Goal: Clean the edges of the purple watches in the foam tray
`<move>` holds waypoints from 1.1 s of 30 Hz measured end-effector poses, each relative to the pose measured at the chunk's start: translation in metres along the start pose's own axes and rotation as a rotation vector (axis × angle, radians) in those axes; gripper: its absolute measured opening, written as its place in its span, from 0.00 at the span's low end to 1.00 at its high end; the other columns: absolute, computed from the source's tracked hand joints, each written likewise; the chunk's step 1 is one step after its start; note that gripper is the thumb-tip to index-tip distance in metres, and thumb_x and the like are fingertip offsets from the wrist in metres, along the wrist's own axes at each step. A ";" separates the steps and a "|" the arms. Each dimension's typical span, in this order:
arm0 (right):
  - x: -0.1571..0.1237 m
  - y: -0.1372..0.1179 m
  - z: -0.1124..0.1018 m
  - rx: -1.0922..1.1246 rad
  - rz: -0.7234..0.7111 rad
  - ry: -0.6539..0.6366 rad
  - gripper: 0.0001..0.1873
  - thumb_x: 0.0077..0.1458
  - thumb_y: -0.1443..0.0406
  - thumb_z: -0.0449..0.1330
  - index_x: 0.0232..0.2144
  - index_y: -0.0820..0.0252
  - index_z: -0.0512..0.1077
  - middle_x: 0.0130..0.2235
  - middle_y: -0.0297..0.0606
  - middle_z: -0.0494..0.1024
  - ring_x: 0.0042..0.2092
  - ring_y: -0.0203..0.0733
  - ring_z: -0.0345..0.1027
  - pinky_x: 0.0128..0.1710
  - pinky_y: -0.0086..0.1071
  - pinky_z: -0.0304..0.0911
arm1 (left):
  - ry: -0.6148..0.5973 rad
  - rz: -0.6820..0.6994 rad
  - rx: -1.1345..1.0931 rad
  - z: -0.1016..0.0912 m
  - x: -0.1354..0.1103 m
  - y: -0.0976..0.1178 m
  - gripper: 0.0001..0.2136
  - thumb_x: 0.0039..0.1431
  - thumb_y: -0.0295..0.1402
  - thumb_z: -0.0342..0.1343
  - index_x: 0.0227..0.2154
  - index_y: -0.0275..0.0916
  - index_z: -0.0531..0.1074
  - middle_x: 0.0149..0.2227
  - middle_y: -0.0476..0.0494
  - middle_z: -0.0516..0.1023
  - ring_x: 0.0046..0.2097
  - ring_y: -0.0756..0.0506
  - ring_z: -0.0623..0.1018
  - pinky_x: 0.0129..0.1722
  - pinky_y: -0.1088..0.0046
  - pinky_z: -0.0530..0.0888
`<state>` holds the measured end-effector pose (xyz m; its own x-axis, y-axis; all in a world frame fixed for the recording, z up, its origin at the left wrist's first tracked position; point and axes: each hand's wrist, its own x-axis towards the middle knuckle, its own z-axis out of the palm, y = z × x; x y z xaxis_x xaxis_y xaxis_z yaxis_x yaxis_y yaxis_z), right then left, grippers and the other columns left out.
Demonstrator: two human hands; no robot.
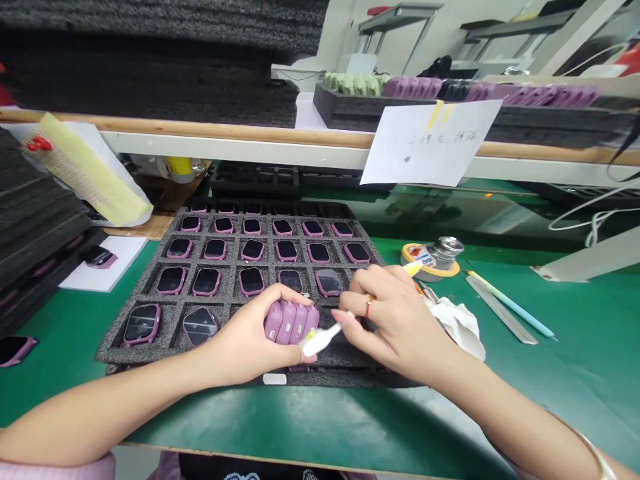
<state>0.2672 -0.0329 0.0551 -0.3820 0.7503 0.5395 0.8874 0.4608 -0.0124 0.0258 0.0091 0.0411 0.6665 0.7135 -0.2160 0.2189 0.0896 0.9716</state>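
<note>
My left hand (245, 340) is shut around several pink-framed smartwatches (293, 322) held side by side on edge, just above the grey foam tray (113, 350). My right hand (395, 320) pinches a small white brush (317, 341), and its tip is at the ends of those watches. Both hands hover over the tray's near rows. Its square pockets hold more pink smartwatches (253, 250) with dark screens, and some pockets are hidden beneath my hands.
To the right lie a white cloth (455, 327), a tape roll with a metal can (433, 259), a steel ruler (500, 310) and a pencil (513, 305) on the green mat (320, 417). A shelf (235, 137) with a paper note (430, 142) crosses behind the tray.
</note>
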 end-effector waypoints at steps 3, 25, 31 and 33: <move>-0.003 0.000 0.004 -0.057 0.120 0.071 0.24 0.69 0.57 0.49 0.23 0.58 0.71 0.25 0.36 0.69 0.30 0.41 0.60 0.33 0.37 0.50 | -0.015 -0.008 -0.048 0.000 0.000 -0.001 0.25 0.45 0.33 0.71 0.45 0.43 0.68 0.45 0.44 0.79 0.48 0.39 0.80 0.52 0.57 0.72; -0.139 0.104 -0.024 -0.282 1.050 -0.156 0.15 0.53 0.51 0.51 0.19 0.45 0.60 0.19 0.44 0.62 0.28 0.67 0.67 0.27 0.55 0.59 | -0.016 0.006 -0.108 0.001 -0.004 -0.004 0.26 0.44 0.32 0.72 0.47 0.45 0.69 0.47 0.43 0.80 0.50 0.37 0.81 0.53 0.54 0.74; -0.102 0.079 -0.018 -0.206 0.869 -0.051 0.16 0.57 0.48 0.51 0.36 0.49 0.70 0.38 0.53 0.76 0.45 0.71 0.72 0.39 0.60 0.66 | 0.008 0.055 -0.072 0.001 -0.005 -0.002 0.32 0.45 0.32 0.72 0.54 0.47 0.66 0.47 0.44 0.80 0.51 0.37 0.80 0.58 0.52 0.70; -0.075 0.059 -0.016 -0.057 0.764 -0.031 0.18 0.60 0.47 0.52 0.42 0.48 0.71 0.45 0.49 0.80 0.46 0.64 0.75 0.40 0.54 0.70 | 0.035 0.085 -0.061 0.002 -0.006 -0.001 0.34 0.45 0.32 0.73 0.55 0.47 0.65 0.47 0.44 0.80 0.52 0.36 0.80 0.59 0.52 0.70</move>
<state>0.3519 -0.0691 0.0272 0.3368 0.8638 0.3748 0.9195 -0.2160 -0.3284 0.0232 0.0033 0.0411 0.6555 0.7440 -0.1298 0.1177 0.0692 0.9906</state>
